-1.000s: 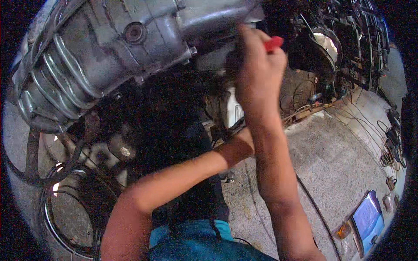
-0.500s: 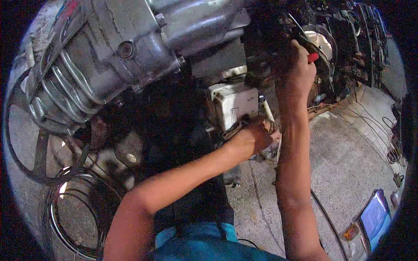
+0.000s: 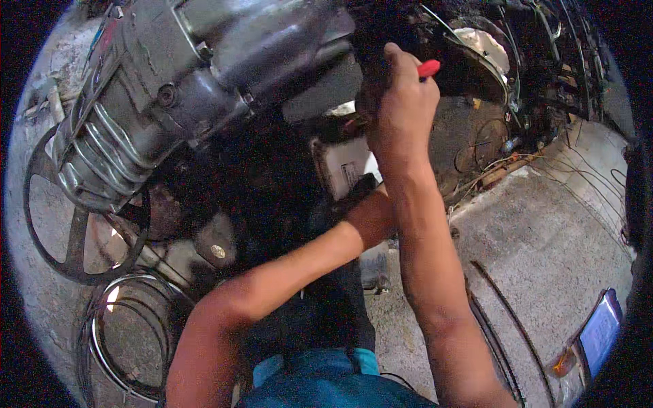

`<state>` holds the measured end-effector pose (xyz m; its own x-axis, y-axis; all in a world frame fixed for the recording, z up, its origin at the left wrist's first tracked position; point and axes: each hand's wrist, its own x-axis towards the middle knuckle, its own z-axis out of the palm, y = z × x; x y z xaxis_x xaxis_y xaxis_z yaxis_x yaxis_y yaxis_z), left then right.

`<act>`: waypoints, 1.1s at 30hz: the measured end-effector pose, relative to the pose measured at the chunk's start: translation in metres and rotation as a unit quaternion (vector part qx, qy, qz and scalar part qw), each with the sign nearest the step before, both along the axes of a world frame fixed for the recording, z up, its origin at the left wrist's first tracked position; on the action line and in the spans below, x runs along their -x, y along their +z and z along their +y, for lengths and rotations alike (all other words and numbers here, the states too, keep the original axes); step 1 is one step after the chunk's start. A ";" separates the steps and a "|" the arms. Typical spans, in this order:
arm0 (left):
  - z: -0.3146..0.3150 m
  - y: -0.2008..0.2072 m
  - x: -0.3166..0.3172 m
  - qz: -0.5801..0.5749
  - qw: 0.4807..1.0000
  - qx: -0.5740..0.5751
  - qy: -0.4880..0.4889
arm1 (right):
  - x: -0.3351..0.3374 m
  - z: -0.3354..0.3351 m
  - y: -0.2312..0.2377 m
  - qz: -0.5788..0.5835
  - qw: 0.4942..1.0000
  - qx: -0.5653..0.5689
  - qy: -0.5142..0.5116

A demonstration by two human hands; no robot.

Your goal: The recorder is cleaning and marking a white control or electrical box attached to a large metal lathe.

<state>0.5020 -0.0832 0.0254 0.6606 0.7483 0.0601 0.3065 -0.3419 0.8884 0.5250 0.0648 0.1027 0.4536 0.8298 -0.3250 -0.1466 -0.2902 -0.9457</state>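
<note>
My right hand (image 3: pixel 407 102) is closed around a tool whose red handle end (image 3: pixel 428 69) sticks out beside the thumb side. The tool's other end is lost in the dark. Beneath my right forearm lies my left hand (image 3: pixel 373 216), its fingers hidden behind that forearm. Just above the left hand is a whitish box-shaped part (image 3: pixel 337 170) with a small label, partly covered by my right hand and wrist. A large grey metal gearbox-like casing (image 3: pixel 146 102) fills the upper left.
A black steering wheel (image 3: pixel 76 245) and a ring of coiled cable (image 3: pixel 96 340) lie at the left. Thin loose wires (image 3: pixel 500 165) cross the right side, above concrete floor (image 3: pixel 544 238). A blue-edged flat packet (image 3: pixel 602 330) sits at lower right.
My right hand has moved left with the red-handled tool, now covering part of the whitish box. My left hand has slipped from sight behind the right forearm. The whole view has shifted slightly.
</note>
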 end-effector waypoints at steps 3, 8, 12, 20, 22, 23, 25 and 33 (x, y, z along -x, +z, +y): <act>0.013 0.016 0.003 0.144 0.972 0.015 -0.184 | -0.037 -0.007 0.002 0.121 0.985 0.053 -0.110; 0.004 0.021 0.009 0.160 0.955 -0.169 -0.183 | -0.058 0.001 -0.008 -0.052 0.994 0.022 -0.097; -0.017 -0.009 0.022 0.135 0.973 -0.067 -0.174 | 0.012 -0.007 -0.006 -0.059 0.996 -0.064 0.033; 0.001 0.014 0.017 0.148 0.961 -0.145 -0.185 | 0.047 -0.024 0.003 -0.049 0.984 -0.102 0.134; -0.019 -0.013 0.018 0.034 0.974 -0.220 -0.038 | 0.037 -0.026 -0.004 -0.043 0.989 -0.102 0.096; -0.012 -0.013 0.019 0.071 0.990 -0.041 -0.114 | 0.026 -0.020 -0.008 0.052 0.997 -0.040 0.037; 0.003 -0.004 0.000 0.115 0.979 -0.086 -0.144 | -0.015 -0.001 -0.006 -0.037 0.997 -0.070 -0.018; -0.008 -0.002 0.021 0.161 0.952 -0.213 -0.149 | 0.042 -0.028 -0.011 0.064 0.995 -0.020 0.076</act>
